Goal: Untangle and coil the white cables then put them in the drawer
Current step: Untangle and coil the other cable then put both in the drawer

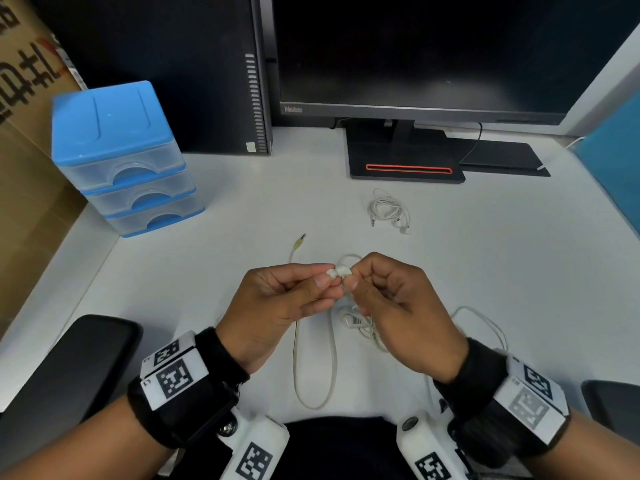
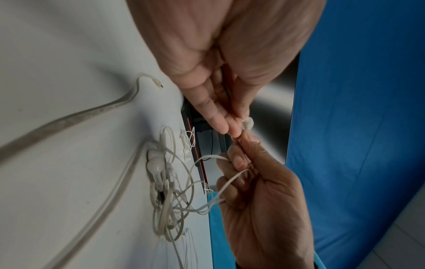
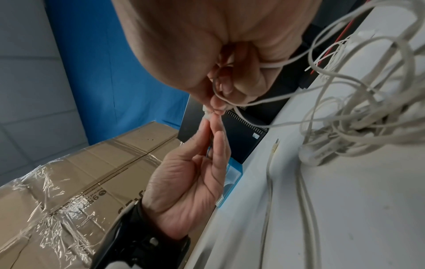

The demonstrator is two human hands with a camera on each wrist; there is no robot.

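Observation:
My left hand [image 1: 325,277] and right hand [image 1: 350,278] meet above the desk, each pinching a white earbud [image 1: 337,271] between thumb and forefinger, the two buds side by side. Thin white cords run from the right hand [image 3: 214,107] down to a tangle of white cables [image 1: 360,323] on the desk beneath. In the left wrist view the left hand [image 2: 232,127] holds its earbud [image 2: 248,123] above that tangle [image 2: 165,191]. A flat pale cable [image 1: 313,375] with a jack plug loops across the desk. A coiled white earphone bundle [image 1: 388,211] lies farther back. The blue three-drawer unit [image 1: 121,157] stands back left, drawers closed.
A black computer tower [image 1: 194,74] and a monitor [image 1: 415,57] on its stand [image 1: 405,161] line the back of the white desk [image 1: 519,271]. Cardboard boxes [image 1: 24,150] stand to the left, a blue partition [image 1: 616,174] to the right. Black chair armrests [image 1: 69,368] flank me.

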